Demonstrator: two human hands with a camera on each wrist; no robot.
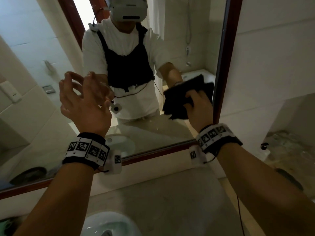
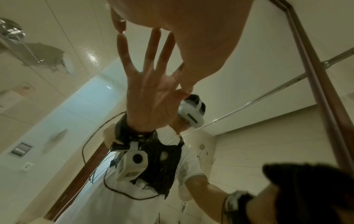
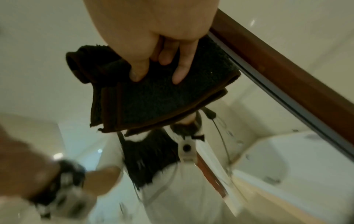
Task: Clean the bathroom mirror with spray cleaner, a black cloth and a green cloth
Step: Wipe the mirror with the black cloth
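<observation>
Bathroom mirror (image 1: 51, 48), four o'clock edge: right hand (image 1: 199, 108) grips black cloth (image 1: 175, 103) — wipe with even pressure; left hand (image 1: 81, 103) splayed, empty.

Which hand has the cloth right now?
The right hand, holding the folded black cloth by the right mirror frame; the left hand holds nothing, fingers spread.

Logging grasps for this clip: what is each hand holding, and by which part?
The right hand holds the folded black cloth against the mirror, fingertips and thumb on its back face. The left hand holds nothing, fingers spread.
</observation>
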